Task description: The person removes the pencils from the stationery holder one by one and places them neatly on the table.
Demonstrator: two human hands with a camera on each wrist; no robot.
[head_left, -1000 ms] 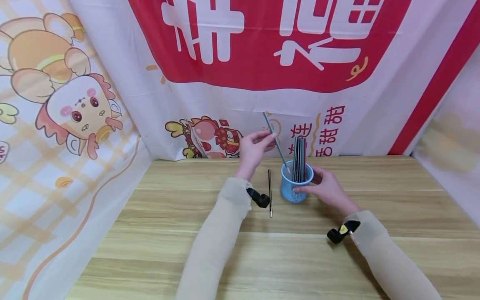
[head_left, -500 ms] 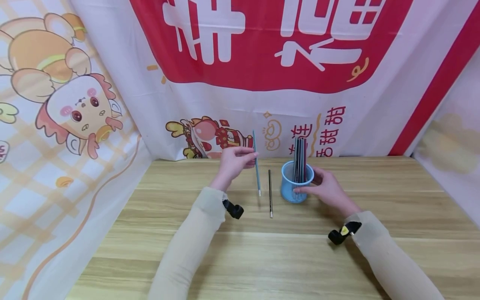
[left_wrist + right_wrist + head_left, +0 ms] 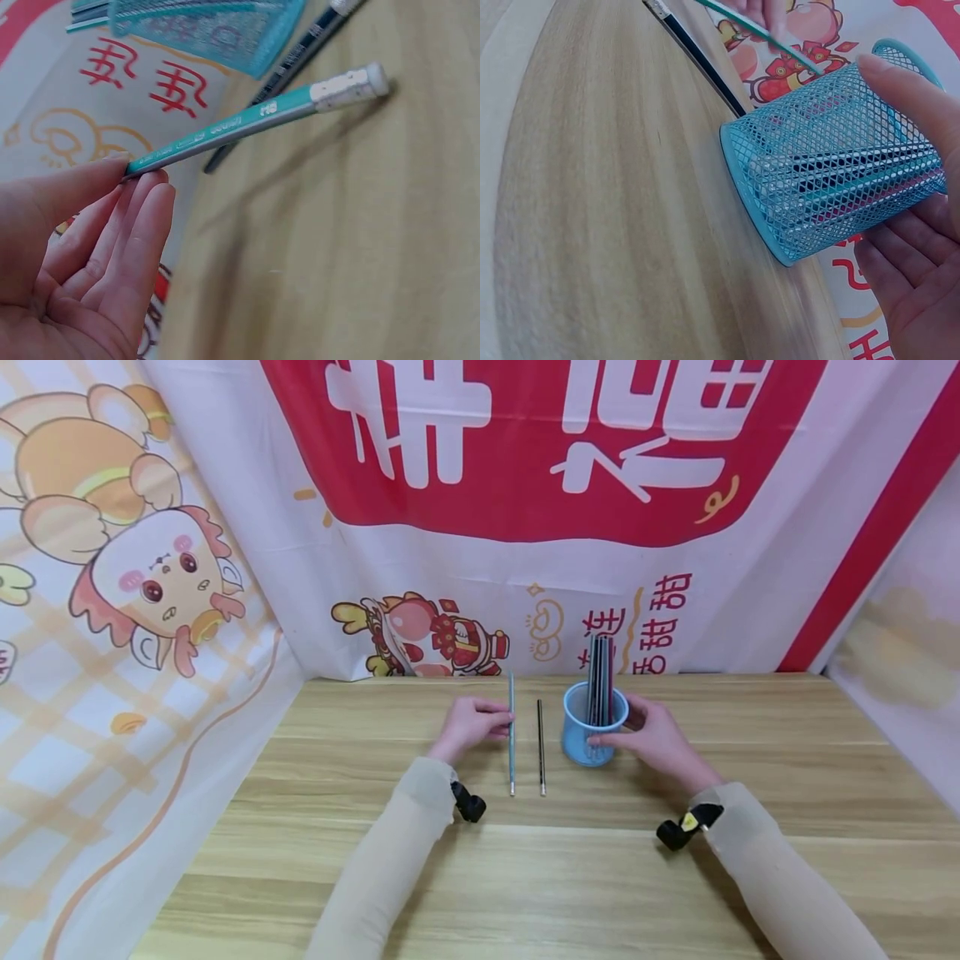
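Observation:
My left hand (image 3: 471,725) pinches a green and grey pencil (image 3: 225,131) between thumb and fingertips. Its white eraser end points toward the front of the table, close above the wood. Just right of it, a black pencil (image 3: 541,747) with a white eraser lies on the tabletop, roughly parallel. Farther right stands a light blue mesh pencil cup (image 3: 832,127), upright, with several pencils (image 3: 602,681) leaning inside it. My right hand (image 3: 648,735) grips this cup from its right side, thumb in front and fingers behind; the head view hides part of those fingers.
The wooden table (image 3: 555,885) ends at a printed cloth backdrop (image 3: 450,560) behind the cup. Another printed cloth (image 3: 135,710) borders the left side, and a pale one (image 3: 900,635) the right.
My left hand has drawn the green pencil out of the cup, moved left, then lowered it beside the black pencil. The right hand and cup have stayed in place.

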